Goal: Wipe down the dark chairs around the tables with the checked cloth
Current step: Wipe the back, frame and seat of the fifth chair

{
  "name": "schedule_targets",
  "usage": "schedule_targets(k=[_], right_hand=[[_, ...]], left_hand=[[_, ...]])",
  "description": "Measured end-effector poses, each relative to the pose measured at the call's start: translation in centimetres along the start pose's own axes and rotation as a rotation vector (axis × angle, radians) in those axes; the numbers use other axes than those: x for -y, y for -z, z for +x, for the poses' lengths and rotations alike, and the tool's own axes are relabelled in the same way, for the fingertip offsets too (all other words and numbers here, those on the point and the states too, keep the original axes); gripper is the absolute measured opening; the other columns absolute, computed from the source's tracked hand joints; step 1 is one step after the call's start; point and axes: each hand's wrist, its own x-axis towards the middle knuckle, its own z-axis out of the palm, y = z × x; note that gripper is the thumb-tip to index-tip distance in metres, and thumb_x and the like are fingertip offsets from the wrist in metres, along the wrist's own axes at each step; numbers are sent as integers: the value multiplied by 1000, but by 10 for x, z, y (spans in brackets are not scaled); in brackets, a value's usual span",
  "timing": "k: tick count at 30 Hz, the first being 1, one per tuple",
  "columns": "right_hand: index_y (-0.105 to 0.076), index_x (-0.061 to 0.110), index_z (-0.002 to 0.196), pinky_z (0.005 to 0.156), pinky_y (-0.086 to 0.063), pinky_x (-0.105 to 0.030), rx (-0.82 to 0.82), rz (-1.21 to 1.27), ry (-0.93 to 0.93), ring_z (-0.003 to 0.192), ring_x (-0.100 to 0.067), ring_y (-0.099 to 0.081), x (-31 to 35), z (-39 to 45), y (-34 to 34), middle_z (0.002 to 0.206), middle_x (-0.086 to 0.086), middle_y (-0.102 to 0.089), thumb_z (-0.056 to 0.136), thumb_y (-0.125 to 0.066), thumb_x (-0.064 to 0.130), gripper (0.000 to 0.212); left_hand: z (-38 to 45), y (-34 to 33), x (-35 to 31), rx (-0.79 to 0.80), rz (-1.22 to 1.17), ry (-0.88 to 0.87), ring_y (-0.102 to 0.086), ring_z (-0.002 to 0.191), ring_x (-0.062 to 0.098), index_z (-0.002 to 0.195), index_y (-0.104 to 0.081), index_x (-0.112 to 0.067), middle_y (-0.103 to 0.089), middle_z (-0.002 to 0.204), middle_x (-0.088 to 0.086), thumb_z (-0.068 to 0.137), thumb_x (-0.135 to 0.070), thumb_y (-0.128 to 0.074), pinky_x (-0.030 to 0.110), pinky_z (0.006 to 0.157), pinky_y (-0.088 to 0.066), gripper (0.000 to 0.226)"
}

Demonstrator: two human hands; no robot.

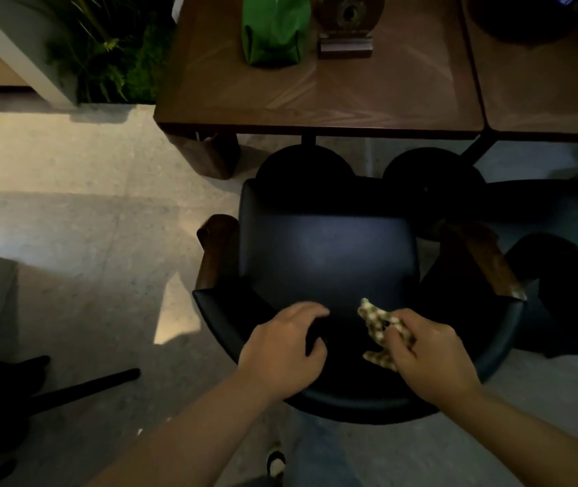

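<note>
well, cloth: small checked cloth in tan and cream [380, 328], soft and crumpled, bunched in the right hand [431, 349] low against the inner face of the chair's backrest.
grip, right: fingers curled round the cloth, pinching it into a wad, with loose ends poking out above and below the knuckles.
grip, left: left hand [282, 349] holds nothing; its fingers bend over the top of the backrest and rest on the dark padding, likely steadying the chair.
handling: the cloth looks light and limp, so it should fold to any curve (a flatter, wider hold would probably cover more surface than the present wad).
chair: dark armchair with smooth, leather-like upholstery [326, 261], a squarish seat with a faint sheen, a curved padded backrest and brown wooden armrests; probably wipes easily and a little slippery.
neighbours: two round black stools [305, 170] just beyond the seat, tucked near the table edge.
table: brown wooden table with visible grain [315, 96], carrying a green pouch-like bag [273, 29] and a wooden ornament on a stand [347, 26].
floor: pale speckled stone [87, 205]; green plants [111, 47] far left.
</note>
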Motion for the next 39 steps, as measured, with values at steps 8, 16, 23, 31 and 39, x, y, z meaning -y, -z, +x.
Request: schedule_targets(k=[8, 16, 23, 31, 39], right_hand=[[-59, 19, 87, 65, -51, -41, 198, -90, -222, 75, -33, -64, 5, 18, -4, 80, -9, -67, 91, -50, 29, 13], [-62, 7, 105, 78, -44, -32, 393, 246, -333, 99, -33, -61, 75, 60, -110, 106, -17, -67, 97, -44, 16, 21], [-64, 4, 110, 87, -46, -33, 539, 244, -394, 106, -35, -59, 105, 130, -188, 114, -20, -63, 96, -45, 13, 26], [-68, 4, 97, 63, -50, -29, 657, 456, -494, 72, -22, -60, 97, 159, -231, 84, -11, -65, 97, -46, 15, 24], [-69, 12, 91, 68, -44, -25, 330, 508, -181, 70, -13, -57, 135, 101, -159, 77, -1, -65, 97, -46, 17, 24]], left_hand=[[53, 73, 57, -416, 41, 248, -19, 144, 27, 141, -42, -7, -25, 155, 13, 85, -15, -63, 24, 115, -13, 60], [108, 86, 102, -131, -127, 633, -27, 142, 34, 155, 0, -13, 2, 162, 11, 99, -31, -50, 33, 113, -25, 77], [110, 77, 103, -135, 87, 595, -46, 127, 38, 156, -4, -15, -5, 158, 16, 101, -31, -43, 37, 104, -37, 69], [112, 76, 105, -133, 143, 598, -45, 127, 38, 155, -3, -13, -5, 157, 19, 102, -28, -42, 37, 101, -39, 68], [110, 77, 102, -126, 111, 602, -46, 124, 40, 155, -5, -13, -6, 156, 18, 101, -29, -42, 39, 101, -38, 67]])
